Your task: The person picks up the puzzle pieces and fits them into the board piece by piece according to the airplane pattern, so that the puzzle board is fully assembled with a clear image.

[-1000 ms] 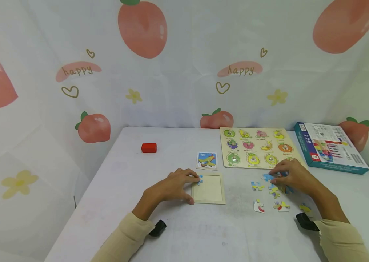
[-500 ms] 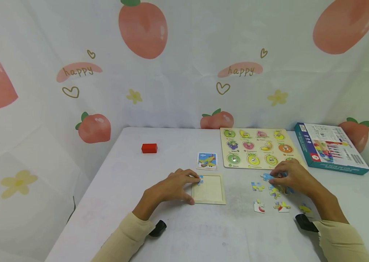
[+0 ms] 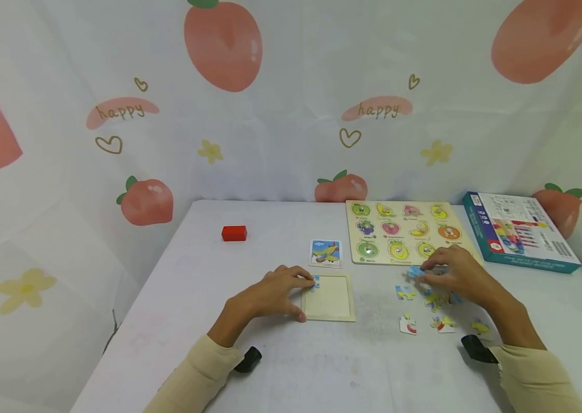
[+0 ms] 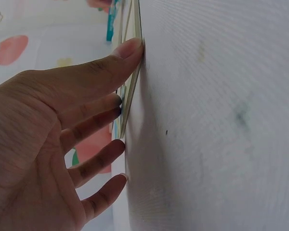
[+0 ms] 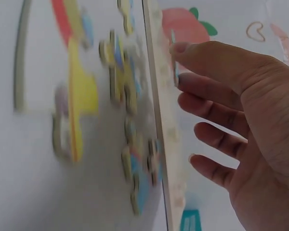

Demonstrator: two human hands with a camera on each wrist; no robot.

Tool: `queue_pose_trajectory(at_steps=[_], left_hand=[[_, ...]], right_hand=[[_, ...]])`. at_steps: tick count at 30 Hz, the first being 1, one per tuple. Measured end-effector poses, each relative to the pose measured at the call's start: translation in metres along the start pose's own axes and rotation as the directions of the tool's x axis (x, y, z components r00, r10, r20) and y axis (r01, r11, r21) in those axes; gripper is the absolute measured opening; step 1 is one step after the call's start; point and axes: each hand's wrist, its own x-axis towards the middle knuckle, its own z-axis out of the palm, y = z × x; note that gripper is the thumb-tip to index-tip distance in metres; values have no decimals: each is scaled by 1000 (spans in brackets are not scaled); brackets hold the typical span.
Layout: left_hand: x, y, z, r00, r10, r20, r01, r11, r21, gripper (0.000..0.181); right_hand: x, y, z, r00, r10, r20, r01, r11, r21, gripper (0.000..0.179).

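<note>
In the head view my right hand [image 3: 460, 276] pinches a blue puzzle piece [image 3: 415, 272] between thumb and index finger. The right wrist view has that piece [image 5: 175, 60] edge-on, raised off the table, with the other fingers loosely bent. My left hand [image 3: 281, 291] rests at the left side of a square wooden puzzle tray [image 3: 329, 319]. Its thumb touches the tray's near left corner, and a fingertip lies by a small blue piece [image 3: 316, 283] in the upper left of the tray. In the left wrist view the thumb [image 4: 129, 48] presses the tray's rim, fingers relaxed.
Several loose puzzle pieces [image 3: 444, 324] lie below my right hand. An airplane picture card [image 3: 325, 253] sits behind the tray. Farther back are a fruit peg board [image 3: 408, 213] and a boxed set [image 3: 528, 223] at right, and a red block [image 3: 234, 233] at left.
My right hand has picked the blue puzzle piece up from the pile and moved it slightly back and left. The left hand stays at the tray.
</note>
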Motion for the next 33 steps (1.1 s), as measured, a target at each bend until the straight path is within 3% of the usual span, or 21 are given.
queue_pose_trajectory(at_steps=[12, 19, 33], left_hand=[[-2, -2, -1, 1000, 11, -4, -11, 1000, -17, 75], [-1, -1, -1, 1000, 9, -6, -9, 1000, -16, 75], [0, 1, -1, 1000, -2, 6, 2, 1000, -6, 75]], right_hand=[[11, -36, 18, 995, -102, -16, 103, 992, 77, 19], [22, -51, 31, 986, -165, -20, 166, 985, 48, 17], [45, -84, 53, 955, -296, -9, 296, 953, 60, 15]])
